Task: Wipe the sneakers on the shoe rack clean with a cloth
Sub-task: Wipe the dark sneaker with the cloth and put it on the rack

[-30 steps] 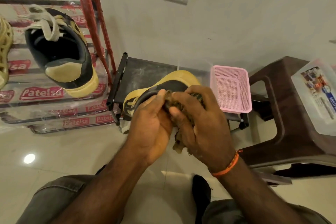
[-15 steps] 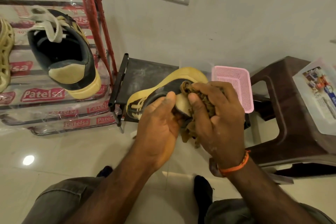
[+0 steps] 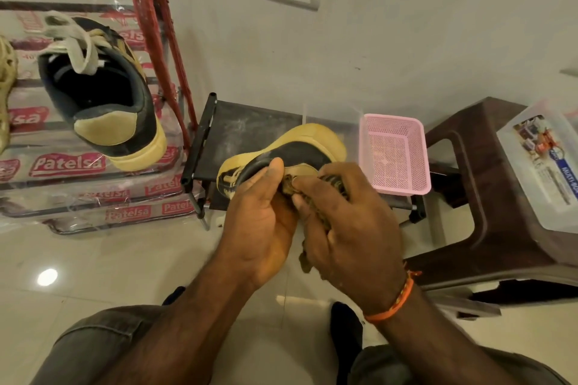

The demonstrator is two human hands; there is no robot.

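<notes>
A black and tan sneaker [image 3: 300, 150] with a yellow sole is held in the air in front of me. My left hand [image 3: 259, 219] grips it at the heel, thumb on the collar. My right hand [image 3: 347, 222] holds a bunched brown cloth [image 3: 291, 186] against the tan heel patch; most of the cloth is hidden under the fingers, and a tail hangs below. The matching sneaker [image 3: 103, 94] lies on the shoe rack [image 3: 93, 162] at the left, heel towards me, white laces loose.
A small black rack [image 3: 225, 122] stands behind the held shoe, with a pink mesh basket [image 3: 394, 156] on its right end. A brown plastic stool [image 3: 488, 197] at the right carries a clear lidded box [image 3: 541, 166]. My knees are at the bottom edge. A yellow shoe [image 3: 4, 87] shows far left.
Over the last second the right hand with the cloth slid along the heel, out and then back towards the left thumb. The shoe tilted slightly in the left hand.
</notes>
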